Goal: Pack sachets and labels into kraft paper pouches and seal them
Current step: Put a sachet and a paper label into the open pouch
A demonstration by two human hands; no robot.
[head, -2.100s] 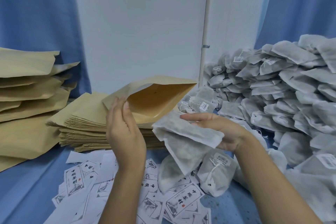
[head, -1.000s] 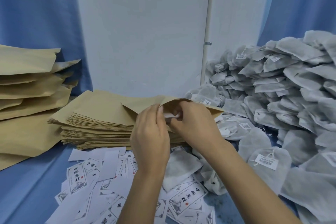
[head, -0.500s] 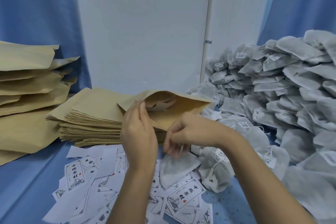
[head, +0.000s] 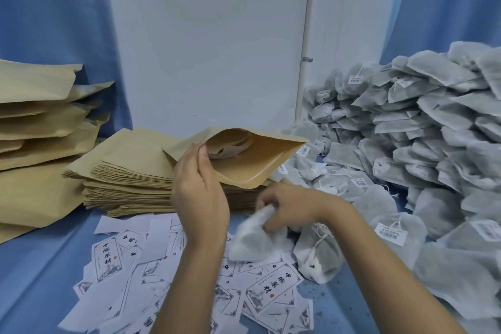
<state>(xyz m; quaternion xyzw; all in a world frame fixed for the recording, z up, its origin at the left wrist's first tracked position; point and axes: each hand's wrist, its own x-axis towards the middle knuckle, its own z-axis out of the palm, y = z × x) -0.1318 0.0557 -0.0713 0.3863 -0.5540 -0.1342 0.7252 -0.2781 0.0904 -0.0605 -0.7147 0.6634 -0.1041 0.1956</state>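
My left hand (head: 199, 192) pinches the near lip of a kraft pouch (head: 252, 160), holding its mouth wide toward the right. Sachets show inside the pouch. Lower right of it, my right hand (head: 292, 206) grips a white sachet (head: 254, 238) just above the scattered printed labels (head: 271, 290). The sachet is blurred by motion. A big pile of grey sachets (head: 423, 149) with small barcode tags fills the right side.
A flat stack of kraft pouches (head: 130, 171) lies behind my left hand. Bulkier kraft pouches (head: 38, 122) are stacked at the far left. Another sachet with a string (head: 317, 255) lies by my right wrist. The table cover is blue cloth (head: 35, 279).
My right hand pushed sachets into the pouch, came out, dropped to the table and closed on another sachet. My left hand kept hold of the pouch mouth.
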